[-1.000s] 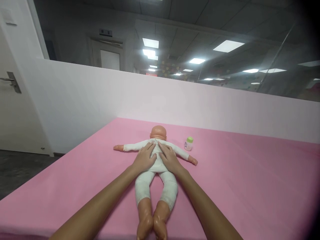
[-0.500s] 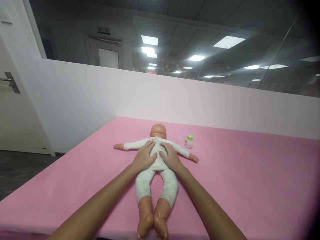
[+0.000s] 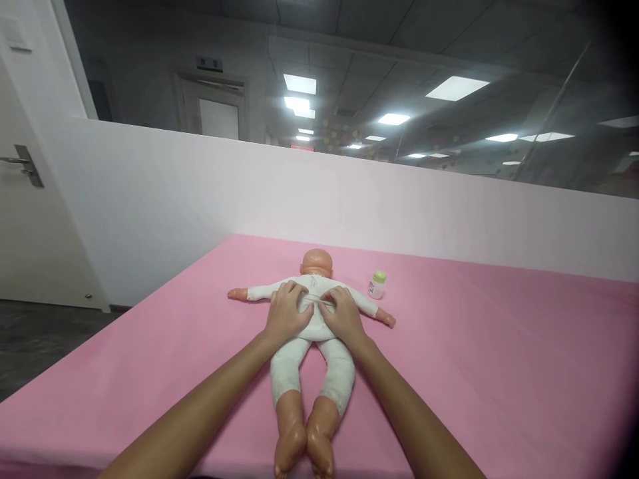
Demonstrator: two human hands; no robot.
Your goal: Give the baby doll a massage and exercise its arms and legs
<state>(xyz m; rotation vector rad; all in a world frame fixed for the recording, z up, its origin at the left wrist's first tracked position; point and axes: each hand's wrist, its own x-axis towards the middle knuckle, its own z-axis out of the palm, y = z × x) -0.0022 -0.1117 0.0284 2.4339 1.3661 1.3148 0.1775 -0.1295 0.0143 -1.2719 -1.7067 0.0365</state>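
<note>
A baby doll (image 3: 314, 331) with a white cloth body lies face down, its head at the far end and its arms spread. My left hand (image 3: 288, 309) is on the left side of its back, fingers curled toward the thumb and gripping the cloth. Opposite it, my right hand (image 3: 344, 311) grips the right side of the back in the same way. Between the two thumbs the cloth is creased crosswise. The fingertips are partly hidden in the fabric.
The doll lies on a pink-covered table (image 3: 469, 359). A small jar (image 3: 377, 286) with a green lid stands beyond its right arm. Behind the table runs a white low wall (image 3: 349, 193) with dark glass above. A door (image 3: 40, 233) is at the left.
My fingers have curled inward from lying flatter and drawn back slightly toward the thumbs. A crosswise crease now shows in the doll's back. The jar has stayed put.
</note>
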